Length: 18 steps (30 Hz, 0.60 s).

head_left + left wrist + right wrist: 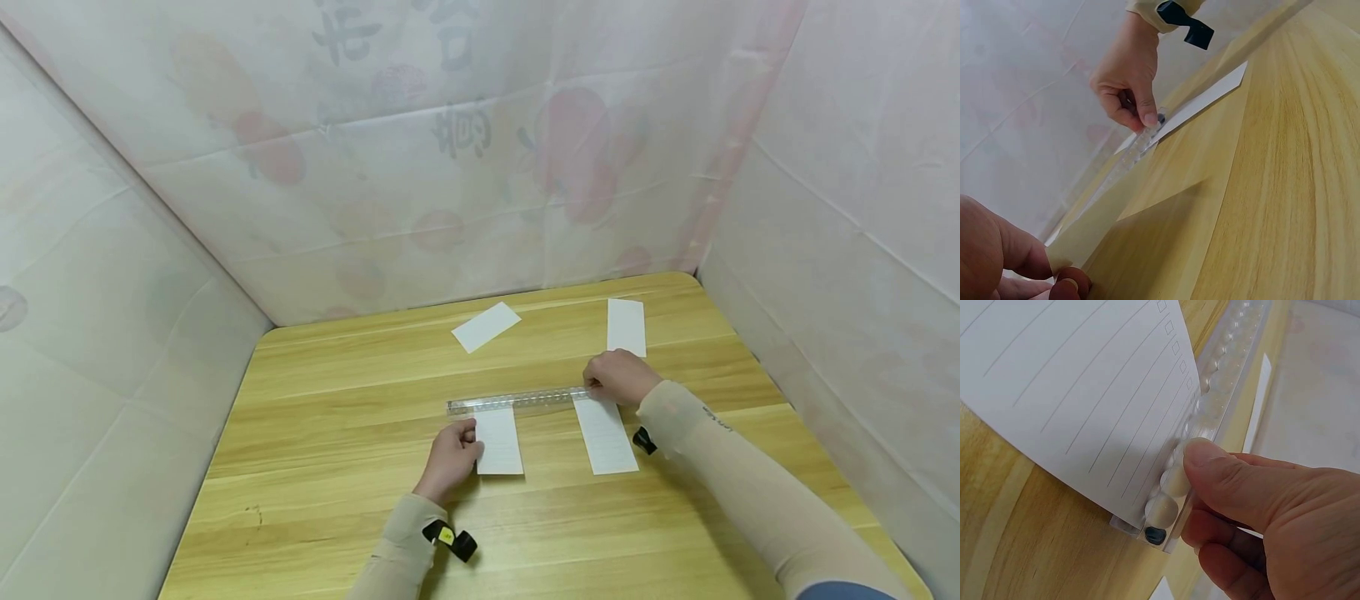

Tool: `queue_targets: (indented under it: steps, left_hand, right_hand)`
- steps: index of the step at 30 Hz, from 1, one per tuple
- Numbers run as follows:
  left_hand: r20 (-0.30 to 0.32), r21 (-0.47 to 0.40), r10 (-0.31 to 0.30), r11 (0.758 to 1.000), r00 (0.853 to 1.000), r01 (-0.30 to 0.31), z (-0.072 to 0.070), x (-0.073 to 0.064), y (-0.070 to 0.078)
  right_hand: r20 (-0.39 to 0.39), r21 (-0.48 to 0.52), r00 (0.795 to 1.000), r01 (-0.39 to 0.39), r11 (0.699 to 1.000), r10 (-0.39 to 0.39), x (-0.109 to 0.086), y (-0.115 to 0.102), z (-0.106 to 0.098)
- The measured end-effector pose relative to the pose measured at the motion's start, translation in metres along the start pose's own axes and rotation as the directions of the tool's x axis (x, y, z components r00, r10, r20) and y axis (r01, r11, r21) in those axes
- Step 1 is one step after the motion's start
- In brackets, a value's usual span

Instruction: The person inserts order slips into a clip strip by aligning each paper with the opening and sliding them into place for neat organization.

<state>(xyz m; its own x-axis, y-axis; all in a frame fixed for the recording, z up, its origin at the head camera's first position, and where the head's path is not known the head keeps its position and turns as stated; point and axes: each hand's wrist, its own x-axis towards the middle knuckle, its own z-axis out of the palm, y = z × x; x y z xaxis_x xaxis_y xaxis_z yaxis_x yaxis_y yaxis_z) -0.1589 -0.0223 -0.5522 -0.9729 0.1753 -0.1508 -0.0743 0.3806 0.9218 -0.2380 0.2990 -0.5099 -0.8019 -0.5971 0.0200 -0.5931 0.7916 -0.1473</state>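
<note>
A long clear plastic ticket rail [536, 400], with a row of round clear balls inside, lies across the table. My right hand [621, 377] pinches its right end between thumb and fingers, near a dark spot in the right wrist view. Two white paper slips hang from its near side. My left hand [450, 458] pinches the side edge of the left slip [498, 442], which looks thin and see-through in the left wrist view. The right slip [1085, 394] shows ruled lines and small checkboxes, its top edge in the rail close by my right thumb.
Two more white slips lie toward the back of the wooden table [315, 400], one tilted slip [486, 327] at the middle and one upright slip [626, 327] at the right. Pale printed cloth walls [375, 208] rise along the back and both sides.
</note>
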Motion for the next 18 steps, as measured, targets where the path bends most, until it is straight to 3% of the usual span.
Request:
queue_targets:
  steps: [18]
  left_hand:
    - [0.029, 0.001, 0.012, 1.0, 1.0, -0.012, 0.0055, 0.0016, -0.0005]
  right_hand:
    - [0.007, -0.002, 1.0, 0.004, 1.0, -0.004, -0.0006, -0.001, -0.0011]
